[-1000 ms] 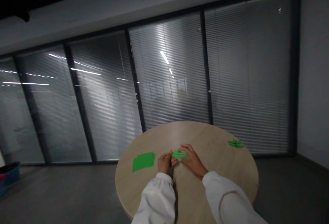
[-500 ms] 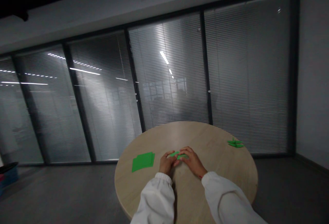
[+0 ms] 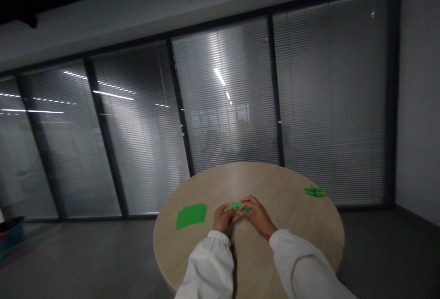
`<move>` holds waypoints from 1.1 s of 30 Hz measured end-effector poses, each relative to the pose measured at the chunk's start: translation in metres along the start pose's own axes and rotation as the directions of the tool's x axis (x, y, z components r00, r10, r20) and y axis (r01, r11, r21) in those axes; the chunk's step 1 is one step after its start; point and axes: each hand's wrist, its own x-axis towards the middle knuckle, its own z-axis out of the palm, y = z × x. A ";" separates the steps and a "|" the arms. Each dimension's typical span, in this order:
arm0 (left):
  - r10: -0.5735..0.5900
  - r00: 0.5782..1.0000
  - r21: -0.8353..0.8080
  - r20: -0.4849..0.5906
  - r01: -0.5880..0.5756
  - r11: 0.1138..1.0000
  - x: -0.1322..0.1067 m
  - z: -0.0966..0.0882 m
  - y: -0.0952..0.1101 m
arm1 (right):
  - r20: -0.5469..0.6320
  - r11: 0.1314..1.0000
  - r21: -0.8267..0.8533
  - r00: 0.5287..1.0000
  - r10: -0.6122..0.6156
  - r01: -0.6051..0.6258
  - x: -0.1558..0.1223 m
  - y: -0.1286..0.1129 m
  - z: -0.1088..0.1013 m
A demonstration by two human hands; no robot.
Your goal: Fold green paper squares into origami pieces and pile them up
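Between my two hands, near the middle of the round wooden table [image 3: 282, 253], is a small piece of folded green paper [image 3: 235, 205]. My left hand [image 3: 222, 218] grips its near left side with thumb and fingers. From the right, my right hand [image 3: 256, 215] curls its fingertips onto the same paper. The fingers cover much of it, so its exact shape is hidden. To the left of my hands lies a stack of flat green paper sheets [image 3: 190, 215], slightly out of line with one another.
Several small folded green paper pieces [image 3: 314, 191] lie together by the table's right edge. Behind the table stands a glass partition with blinds [image 3: 233, 97]. A dark blue bin [image 3: 13, 232] is on the floor at far left.
The fingers have shifted slightly on the folded paper, and a bit more of its green surface shows between them. Everything else stays where it was.
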 end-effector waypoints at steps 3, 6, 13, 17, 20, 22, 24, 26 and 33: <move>-0.024 1.000 0.016 0.015 0.024 1.000 0.001 -0.001 -0.002 | -0.014 1.000 -0.010 1.000 0.014 -0.014 0.000 0.002 0.000; -0.030 0.999 -0.016 0.021 0.030 0.999 0.003 -0.002 -0.004 | -0.013 1.000 -0.001 1.000 -0.004 0.004 0.000 0.004 0.001; -0.078 0.997 -0.008 0.010 0.079 0.997 0.004 -0.001 -0.003 | -0.006 1.000 -0.014 1.000 -0.019 0.019 0.000 0.005 0.001; -0.063 0.998 -0.020 0.027 0.063 0.998 0.004 -0.001 -0.005 | -0.017 0.998 -0.044 0.999 -0.039 0.038 -0.001 0.004 0.002; -0.063 0.998 -0.015 0.019 0.063 0.998 0.004 0.000 -0.005 | -0.019 0.997 -0.066 0.999 -0.045 0.043 -0.001 0.004 0.002; -0.058 0.998 -0.013 0.003 0.058 0.998 0.003 0.001 -0.003 | -0.012 0.996 -0.071 0.998 -0.054 0.053 -0.001 0.004 0.002; -0.047 0.999 -0.007 -0.002 0.047 0.999 0.002 0.003 -0.001 | -0.006 0.995 -0.075 0.998 -0.063 0.062 -0.001 0.004 0.002; -0.040 0.999 0.012 0.008 0.040 0.999 0.000 0.003 0.001 | -0.006 0.994 -0.081 0.998 -0.067 0.066 -0.001 0.005 0.002; -0.034 0.999 0.028 0.029 0.034 0.999 0.000 0.002 -0.001 | -0.017 0.996 -0.063 0.998 -0.066 0.065 -0.001 0.004 0.003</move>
